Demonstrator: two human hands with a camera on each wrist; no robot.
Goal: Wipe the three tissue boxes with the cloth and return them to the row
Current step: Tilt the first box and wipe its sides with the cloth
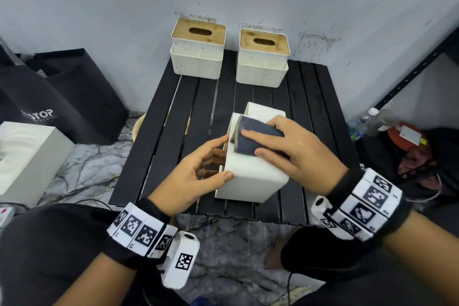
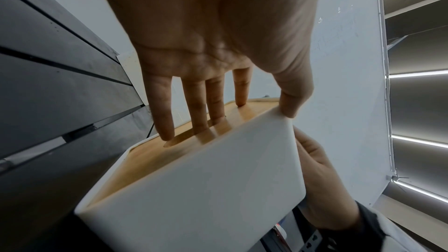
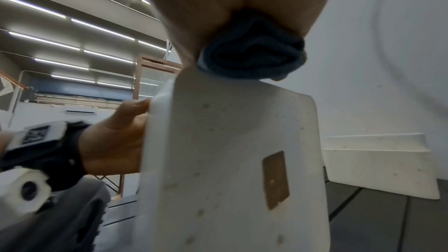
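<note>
Bags [image 1: 62, 97] of black fabric slump on the floor at far left, with a white carton [image 1: 27, 156] nearer. A black slatted bench [image 1: 173, 117] fills the middle. At its far edge two white tissue boxes stand side by side, well apart: the left tissue box [image 1: 197, 49] and the right tissue box [image 1: 262, 58], each with a slotted wooden lid. Near the front, a third tissue box [image 1: 250, 176] lies tipped on its side, wooden lid facing left. The left hand [image 1: 196, 174] steadies it, straight fingers [image 2: 162, 106] against the lid and thumb on the upper edge, so the hand counts as spread flat rather than curled. The right hand [image 1: 295, 146] presses a dark blue cloth [image 1: 250, 136] onto the box's upturned side, fingers laid over the cloth. Bottles [image 1: 367, 123] and clutter sit on the floor at far right.
</note>
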